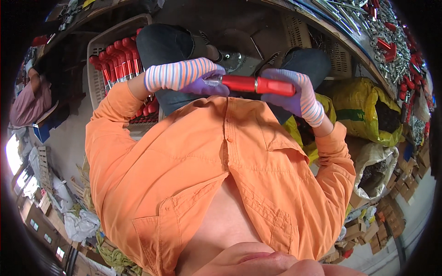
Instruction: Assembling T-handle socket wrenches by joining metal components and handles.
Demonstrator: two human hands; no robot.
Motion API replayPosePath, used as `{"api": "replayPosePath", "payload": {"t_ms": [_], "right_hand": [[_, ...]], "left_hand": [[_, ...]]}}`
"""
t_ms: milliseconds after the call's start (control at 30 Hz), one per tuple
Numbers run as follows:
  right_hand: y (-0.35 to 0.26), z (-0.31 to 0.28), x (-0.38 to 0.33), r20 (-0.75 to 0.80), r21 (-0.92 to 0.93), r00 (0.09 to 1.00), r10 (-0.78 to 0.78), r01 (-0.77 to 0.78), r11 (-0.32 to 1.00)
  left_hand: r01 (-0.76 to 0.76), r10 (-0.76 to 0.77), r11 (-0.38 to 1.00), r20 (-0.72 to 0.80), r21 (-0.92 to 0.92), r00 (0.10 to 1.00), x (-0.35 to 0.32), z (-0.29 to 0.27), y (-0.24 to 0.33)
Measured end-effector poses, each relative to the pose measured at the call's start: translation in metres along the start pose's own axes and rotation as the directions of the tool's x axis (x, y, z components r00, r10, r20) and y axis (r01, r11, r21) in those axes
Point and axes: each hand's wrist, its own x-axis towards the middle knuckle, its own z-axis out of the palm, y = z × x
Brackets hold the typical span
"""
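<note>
Held level across my lap is a red tubular tool [241,83] with a metal ring near its middle and a thicker red end at the right. Its exact kind does not show. My left hand [184,77], in a striped glove with purple palm, is closed round its silver left end. At the other end, my right hand [299,94], gloved alike, grips the thick red part, with the fingers partly behind it. Just left of my knee stands a beige plastic crate [95,76] holding several similar red-handled pieces [120,57] with silver shafts.
On the right, a bench [340,27] is heaped with metal parts and red pieces. Below it lie a yellow sack [363,108] and a white sack [375,170] with dark contents. A co-worker in a pink top [34,101] sits at far left. A metal disc [233,60] lies between my legs.
</note>
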Motion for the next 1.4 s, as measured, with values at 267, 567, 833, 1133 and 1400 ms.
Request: {"api": "replayPosePath", "payload": {"t_ms": [267,567,833,1133,1400], "right_hand": [[0.010,0.004,0.016,0.193,0.634,0.902,0.386,-0.415,0.653],[-0.011,-0.019,0.019,0.237,-0.559,0.836,-0.495,0.534,0.634],[0.023,0.011,0.013,0.153,0.606,0.923,0.353,-0.369,0.705],[0.017,0.010,0.018,0.357,0.761,0.807,0.470,-0.543,0.354],[-0.003,0.019,0.025,-0.056,0.377,0.973,0.224,-0.187,0.907]], "left_hand": [[0.123,0.465,0.570,-0.442,0.812,0.767,0.013,0.020,-0.029],[0.001,0.064,0.951,-0.198,0.310,0.978,-0.002,0.002,0.004],[0.039,0.249,0.760,-0.346,0.649,0.905,0.012,0.008,-0.014],[0.161,0.524,0.405,-0.372,0.900,0.766,0.021,0.002,-0.034],[0.234,0.191,0.720,-0.511,0.653,0.838,0.006,-0.003,-0.010]]}}
